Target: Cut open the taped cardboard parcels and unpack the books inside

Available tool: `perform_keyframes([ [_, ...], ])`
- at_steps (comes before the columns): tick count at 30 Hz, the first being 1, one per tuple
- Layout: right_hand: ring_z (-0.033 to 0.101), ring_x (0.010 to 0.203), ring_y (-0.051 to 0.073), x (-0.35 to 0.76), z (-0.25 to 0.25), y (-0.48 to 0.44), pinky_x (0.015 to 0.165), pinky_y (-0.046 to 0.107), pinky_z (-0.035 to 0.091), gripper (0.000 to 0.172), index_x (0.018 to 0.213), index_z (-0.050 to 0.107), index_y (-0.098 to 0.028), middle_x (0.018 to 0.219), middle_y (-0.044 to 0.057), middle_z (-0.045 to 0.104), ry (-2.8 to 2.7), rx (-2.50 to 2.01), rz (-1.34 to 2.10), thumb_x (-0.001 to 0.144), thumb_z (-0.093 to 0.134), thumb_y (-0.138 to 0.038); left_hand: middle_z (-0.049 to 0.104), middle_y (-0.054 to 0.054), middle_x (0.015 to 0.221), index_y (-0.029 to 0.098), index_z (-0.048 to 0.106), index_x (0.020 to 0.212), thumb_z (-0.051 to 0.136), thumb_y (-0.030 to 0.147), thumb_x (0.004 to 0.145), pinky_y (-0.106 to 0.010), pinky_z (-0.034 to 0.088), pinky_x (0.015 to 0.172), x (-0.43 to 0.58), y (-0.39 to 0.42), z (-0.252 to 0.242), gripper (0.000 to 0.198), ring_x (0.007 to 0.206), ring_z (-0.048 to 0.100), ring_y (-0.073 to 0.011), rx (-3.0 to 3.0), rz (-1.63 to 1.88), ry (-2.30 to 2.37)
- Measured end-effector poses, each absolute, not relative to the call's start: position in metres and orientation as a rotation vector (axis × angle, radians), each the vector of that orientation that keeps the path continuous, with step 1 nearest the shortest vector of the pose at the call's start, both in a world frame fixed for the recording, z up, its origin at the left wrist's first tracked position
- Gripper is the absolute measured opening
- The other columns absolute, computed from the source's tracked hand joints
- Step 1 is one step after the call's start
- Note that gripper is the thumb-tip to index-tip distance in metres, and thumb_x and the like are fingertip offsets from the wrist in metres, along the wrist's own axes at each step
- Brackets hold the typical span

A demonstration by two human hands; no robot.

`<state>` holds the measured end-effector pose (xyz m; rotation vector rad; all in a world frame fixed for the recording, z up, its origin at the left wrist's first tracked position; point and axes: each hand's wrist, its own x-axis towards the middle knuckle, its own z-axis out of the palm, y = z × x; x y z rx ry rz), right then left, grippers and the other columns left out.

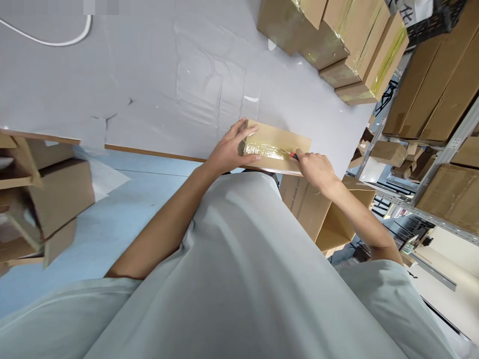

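Observation:
A small cardboard box (276, 140) with shiny clear tape along its top lies at the front edge of the grey table (149, 89). My left hand (232, 148) grips the box's left end, thumb and fingers spread around it. In my right hand (315, 168) is a small red and black tool (294, 156), its tip at the right part of the tape. The fingers of that hand are wrapped round the tool beside the box's right end.
Several taped cardboard boxes (333, 45) stand at the table's back right. A white cable (56, 44) lies at the far left. Open cartons (65, 194) are below left, another carton (337, 222) below right. Shelving (430, 174) with boxes stands at right.

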<state>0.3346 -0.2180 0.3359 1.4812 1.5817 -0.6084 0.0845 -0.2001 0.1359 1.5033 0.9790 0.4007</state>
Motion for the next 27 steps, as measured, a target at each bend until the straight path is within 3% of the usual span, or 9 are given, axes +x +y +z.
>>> perform_keyframes([
  [8, 0.083, 0.118, 0.037, 0.303, 0.302, -0.210, 0.095, 0.043, 0.062, 0.037, 0.146, 0.060, -0.015, 0.124, 0.025, 0.084, 1.756, 1.405, -0.717, 0.124, 0.035, -0.032, 0.025, -0.007, 0.193, 0.044, 0.047, 0.176, 0.077, 0.097, 0.082, -0.062, 0.037, 0.140, 0.084, -0.202, 0.136, 0.113, 0.175, 0.033, -0.0447, 1.541, 0.376, 1.006],
  [14, 0.084, 0.118, 0.035, 0.299, 0.295, -0.208, 0.096, 0.041, 0.063, 0.034, 0.147, 0.059, -0.014, 0.122, 0.026, 0.084, 1.788, 1.382, -0.674, 0.118, 0.041, -0.013, 0.026, -0.010, 0.193, 0.039, 0.048, 0.177, 0.074, 0.098, 0.082, -0.060, 0.035, 0.141, 0.085, -0.203, 0.133, 0.115, 0.175, 0.032, -0.0445, 1.570, 0.387, 1.014],
  [20, 0.084, 0.117, 0.034, 0.291, 0.288, -0.206, 0.099, 0.042, 0.064, 0.035, 0.148, 0.060, -0.012, 0.127, 0.028, 0.082, 1.835, 1.341, -0.629, 0.120, 0.047, -0.027, 0.028, -0.011, 0.192, 0.038, 0.050, 0.176, 0.076, 0.097, 0.081, -0.058, 0.037, 0.140, 0.084, -0.204, 0.126, 0.115, 0.175, 0.034, -0.0432, 1.594, 0.408, 1.012],
  [27, 0.084, 0.115, 0.033, 0.373, 0.315, -0.240, 0.086, 0.036, 0.057, 0.037, 0.146, 0.064, -0.010, 0.116, 0.026, 0.085, 1.558, 1.426, -0.461, 0.122, 0.038, -0.022, 0.031, -0.010, 0.191, 0.039, 0.051, 0.175, 0.078, 0.095, 0.083, -0.057, 0.042, 0.137, 0.088, -0.204, 0.125, 0.111, 0.172, 0.039, -0.0429, 1.586, 0.444, 1.000],
])
